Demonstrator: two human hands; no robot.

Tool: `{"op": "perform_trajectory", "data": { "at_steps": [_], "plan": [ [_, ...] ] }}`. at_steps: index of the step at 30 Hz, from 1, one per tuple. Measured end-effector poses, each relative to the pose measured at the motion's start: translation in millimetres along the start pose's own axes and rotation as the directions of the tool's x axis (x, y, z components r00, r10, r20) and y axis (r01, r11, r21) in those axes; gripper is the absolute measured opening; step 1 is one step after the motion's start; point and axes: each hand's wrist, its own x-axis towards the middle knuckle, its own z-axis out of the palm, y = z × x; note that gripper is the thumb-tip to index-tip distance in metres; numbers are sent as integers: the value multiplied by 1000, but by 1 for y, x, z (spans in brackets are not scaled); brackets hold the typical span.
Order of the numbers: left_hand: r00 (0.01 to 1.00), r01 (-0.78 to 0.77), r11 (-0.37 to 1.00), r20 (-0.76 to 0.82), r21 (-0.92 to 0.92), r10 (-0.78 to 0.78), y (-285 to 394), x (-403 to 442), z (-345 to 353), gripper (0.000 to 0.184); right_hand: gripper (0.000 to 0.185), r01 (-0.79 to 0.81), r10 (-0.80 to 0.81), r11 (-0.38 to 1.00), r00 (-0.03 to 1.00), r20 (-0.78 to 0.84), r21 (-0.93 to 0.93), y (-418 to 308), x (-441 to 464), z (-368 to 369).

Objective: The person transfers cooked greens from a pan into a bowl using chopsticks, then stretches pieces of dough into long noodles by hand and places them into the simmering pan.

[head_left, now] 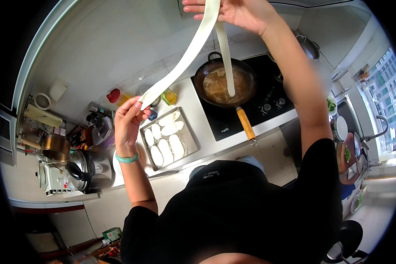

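Here, pinches a dough strip (179,66) in left fingers (132,111), trails it across outstretched right fingers (196,9) into the wok (247,82).

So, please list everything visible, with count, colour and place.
Worktop: one, white, centre
Hob: one, black, on worktop
Wok: one, dark, on hob
Dough strip: one, white, lower end reaching wok
Tray: one, grey, on worktop
Dough pieces: about seven, white, in tray
Pot: one, copper-coloured, far left
Lidded vessel: one, silver-black, left
Smaller items: many, mixed colours, left
Chopping board: one, brown, right
Leafy greens: uncounted, green, right side
Window: one, bluish, right
Shirt: one, black, bottom centre
Bracelet: one, green, left wrist
Left hand: one, bare, pinching strip's end
Right hand: one, bare, at strip, top
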Motion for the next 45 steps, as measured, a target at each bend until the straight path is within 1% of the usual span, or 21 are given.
{"op": "perform_trajectory", "data": {
  "at_steps": [5,7,8,9,11,12,15,20,23,26,29,31,33,34,35,37,39,40,41,43,45],
  "plan": [
    [998,64,998,25,-18,-63,-18,16,19,22,44,12,-10,1000,997,-70,21,-1,-15,-36],
    [997,80,996,2,41,-80,-23,20,28,22,44,19,-10,996,995,-97,89,1,-17,-54],
    [995,98,994,-6,58,-98,-26,23,30,22,48,46,-47,999,997,-59,-11,5,-17,-70],
    [995,100,993,-12,59,-99,-31,27,31,22,48,43,-44,999,997,-56,-7,9,-18,-77],
    [991,121,992,-56,38,-119,-43,33,33,22,45,108,-129,984,980,-153,-141,15,-18,-90],
    [990,129,991,-58,28,-127,-49,36,32,22,47,67,-76,995,987,-140,-69,17,-18,-99],
    [983,140,990,-119,20,-137,-53,40,40,22,46,43,-46,999,982,-182,-23,33,-12,-119],
    [973,117,993,-203,9,-113,-62,48,49,21,52,26,-31,999,978,-208,-28,44,8,-147],
    [960,133,990,-255,47,-117,-65,46,60,22,52,28,-22,999,981,-192,30,46,9,-153],
    [947,142,981,-307,136,-94,-68,41,66,21,43,46,-44,999,988,-150,5,51,3,-155],
    [926,81,986,-377,146,-20,-66,33,65,16,43,24,-9,995,987,-158,96,64,-4,-155],
    [898,28,986,-438,163,47,-61,28,65,16,48,-47,90,971,981,-174,235,81,-3,-162],
    [876,-43,990,-472,132,101,-52,22,64,17,47,-58,106,965,978,-179,256,98,-3,-163],
    [869,-65,990,-481,126,118,-44,18,67,17,46,-76,147,938,971,-190,339,108,-2,-164],
    [874,-82,983,-463,162,149,-41,15,59,18,46,-91,189,903,962,-198,421,116,0,-165],
    [843,-86,953,-489,292,226,-27,12,69,18,45,-104,212,883,958,-191,458,132,4,-166],
    [866,-70,910,-428,409,260,-16,14,66,19,41,-96,266,821,937,-227,563,146,10,-169],
    [872,-77,881,-397,466,286,-10,17,68,19,50,-90,270,816,932,-240,571,150,12,-167],
    [879,-83,849,-364,521,309,-3,20,71,19,50,-96,274,814,933,-233,573,153,13,-169],
    [892,-99,782,-293,615,343,10,29,75,21,60,-117,349,688,918,-186,716,160,15,-176],
    [912,-87,716,-234,692,337,27,40,82,22,62,-118,391,633,902,-184,765,165,15,-177]
  ]
}}
